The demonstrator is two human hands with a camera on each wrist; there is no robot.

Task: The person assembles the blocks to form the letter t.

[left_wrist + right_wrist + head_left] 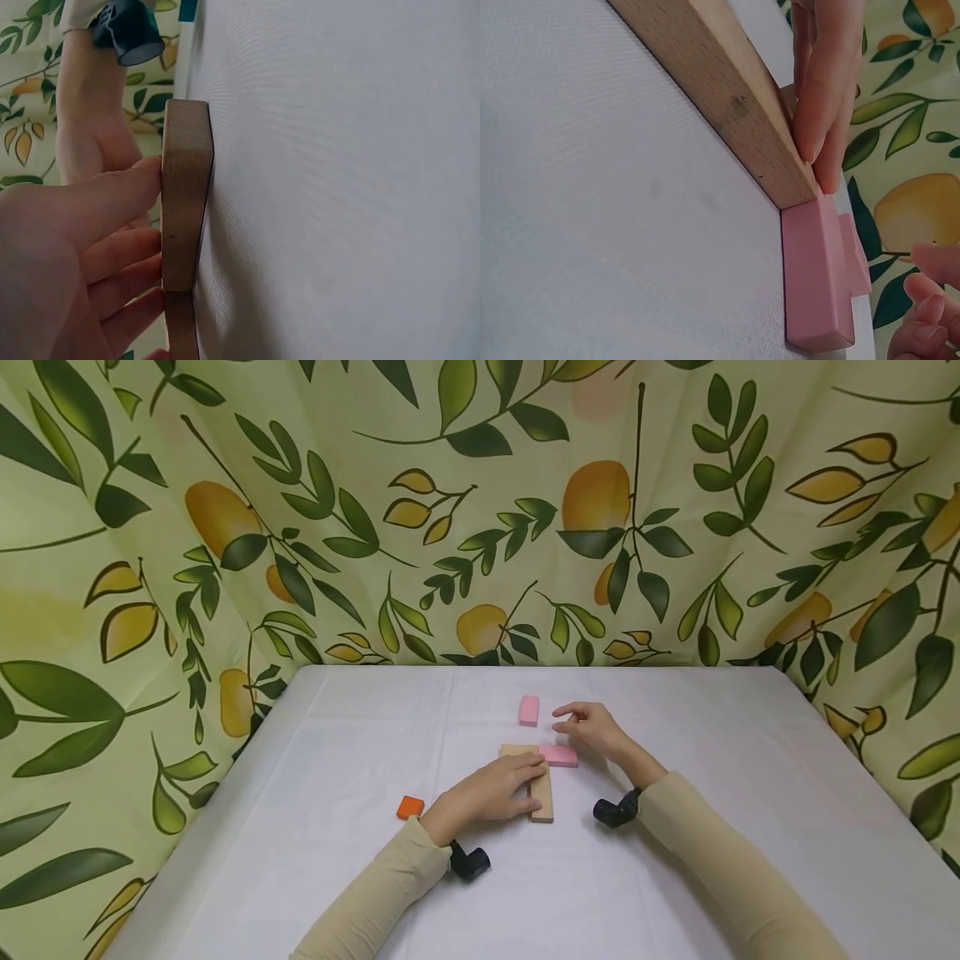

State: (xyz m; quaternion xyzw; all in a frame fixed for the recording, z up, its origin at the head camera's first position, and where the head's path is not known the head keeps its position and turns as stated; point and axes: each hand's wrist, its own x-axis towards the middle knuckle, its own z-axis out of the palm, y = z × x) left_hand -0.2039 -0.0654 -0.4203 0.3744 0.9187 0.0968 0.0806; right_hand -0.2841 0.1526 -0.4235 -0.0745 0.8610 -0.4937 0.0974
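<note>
My left hand (498, 787) lies over two plain wooden blocks. Its thumb and fingertips rest on the lengthwise wooden block (543, 802), whose side shows in the left wrist view. The other wooden block (516, 749) lies crosswise at the far end, partly covered by the fingers. Against them a pink block (561, 757) lies flat, its end meeting the wood in the right wrist view. My right hand (592, 727) hovers with nothing in it, fingers loosely bent, just beyond and right of that pink block. A second pink block (529, 711) stands apart, farther back and left of this hand.
An orange block (410, 807) lies left of the blocks, close by the left wrist. Everything sits on a white-covered table (337, 735). Behind it hangs a curtain (420, 568) patterned with leaves and fruit. Each wrist carries a black camera (469, 863).
</note>
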